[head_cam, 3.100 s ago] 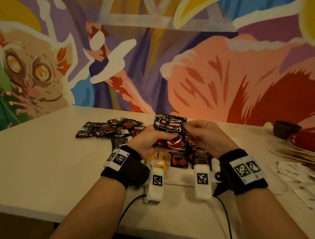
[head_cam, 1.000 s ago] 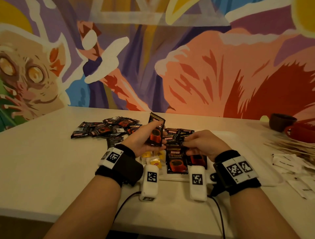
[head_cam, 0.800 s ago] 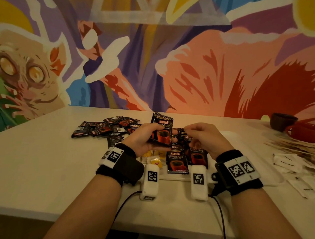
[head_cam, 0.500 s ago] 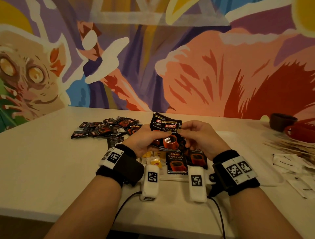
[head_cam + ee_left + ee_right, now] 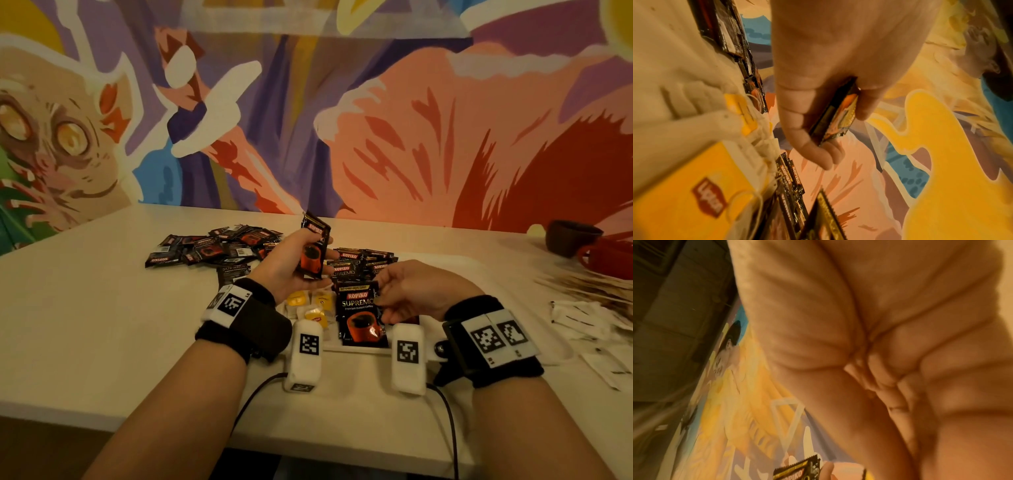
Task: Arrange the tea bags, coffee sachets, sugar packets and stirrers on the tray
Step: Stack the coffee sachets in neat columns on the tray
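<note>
Two hands work over the white tray (image 5: 507,291) at the near edge of the table (image 5: 85,308). The left hand (image 5: 291,263) holds one coffee sachet (image 5: 312,251) upright above the tray, thumb and fingers (image 5: 807,129) curled round it. The right hand (image 5: 411,291) hovers low over the tray, its fingers bent beside a sachet lying face up (image 5: 361,317); whether they pinch it I cannot tell. Yellow-tagged tea bags (image 5: 313,308) lie on the tray's left part, more sachets (image 5: 359,262) farther back on it. A loose sachet pile (image 5: 212,248) lies toward the table's far left edge; stirrers (image 5: 582,284) and sugar packets (image 5: 589,318) lie toward its right edge.
</note>
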A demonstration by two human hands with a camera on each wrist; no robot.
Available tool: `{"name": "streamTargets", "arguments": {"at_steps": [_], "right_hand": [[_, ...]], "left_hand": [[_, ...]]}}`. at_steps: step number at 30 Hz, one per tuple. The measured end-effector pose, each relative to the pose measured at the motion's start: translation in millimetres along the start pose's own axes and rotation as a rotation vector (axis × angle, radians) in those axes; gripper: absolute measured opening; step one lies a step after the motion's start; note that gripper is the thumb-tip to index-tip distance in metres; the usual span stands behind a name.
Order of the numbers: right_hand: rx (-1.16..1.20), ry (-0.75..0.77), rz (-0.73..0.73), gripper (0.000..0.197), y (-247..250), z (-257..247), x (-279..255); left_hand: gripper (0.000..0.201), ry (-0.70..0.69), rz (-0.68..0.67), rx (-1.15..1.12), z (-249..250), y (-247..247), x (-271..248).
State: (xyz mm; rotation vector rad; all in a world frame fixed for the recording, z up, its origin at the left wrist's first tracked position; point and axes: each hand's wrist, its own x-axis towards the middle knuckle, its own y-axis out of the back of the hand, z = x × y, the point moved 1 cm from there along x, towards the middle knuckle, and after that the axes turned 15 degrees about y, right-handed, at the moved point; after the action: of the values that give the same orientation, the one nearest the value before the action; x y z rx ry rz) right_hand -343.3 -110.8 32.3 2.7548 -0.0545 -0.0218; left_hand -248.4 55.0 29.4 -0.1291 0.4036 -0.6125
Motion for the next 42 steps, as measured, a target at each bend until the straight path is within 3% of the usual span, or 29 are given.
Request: {"name": "streamTargets", "arguments": {"at_steps": [3,8,14,20,23,25,27,29,35,42], "right_hand": [[-0.066,0.006,0.030,0.021,0.0,0.2,-0.4],[-0.046,0.134,0.240,0.016,3.2,-3.1,0.3],[0.146,0.329,0.278,0.004,-9.9,-12.9,0.9],[0.283,0.309,0.356,0.014,-4.4,-10.8,2.3],[0.376,0.303,0.417,0.015,6.9,-8.7,-1.1],[0.373,0.260,0.390,0.014,13.7,-7.2,-5.1],[0.318,0.197,0.283,0.013,15.7,-6.6,-9.2],[0.264,0.153,0.183,0.012,14.5,-6.4,-11.1],[0.090,0.017,0.066,0.013,9.0,0.5,-6.9],[0.003,-0.024,0.035,0.011,6.4,4.3,-6.2]], "left_hand": [[0.029,-0.001,-0.073,-0.070,0.8,1.3,-0.5],[0.020,-0.048,-0.188,0.010,-1.2,-2.6,-2.6],[0.022,-0.085,-0.179,0.133,-5.2,-5.9,-4.0],[0.016,-0.079,-0.178,0.126,-4.7,-8.0,-3.9],[0.025,-0.024,-0.143,0.023,-2.4,-7.1,-3.0],[0.030,0.091,-0.156,0.043,-2.6,-6.3,-4.0],[0.030,0.238,-0.217,0.091,-5.0,-7.4,-7.3],[0.026,0.297,-0.237,0.137,-7.2,-9.6,-9.7],[0.034,0.283,-0.181,0.113,-7.1,-10.5,-3.7],[0.046,0.087,-0.111,0.179,-5.2,-7.0,5.0]]}}
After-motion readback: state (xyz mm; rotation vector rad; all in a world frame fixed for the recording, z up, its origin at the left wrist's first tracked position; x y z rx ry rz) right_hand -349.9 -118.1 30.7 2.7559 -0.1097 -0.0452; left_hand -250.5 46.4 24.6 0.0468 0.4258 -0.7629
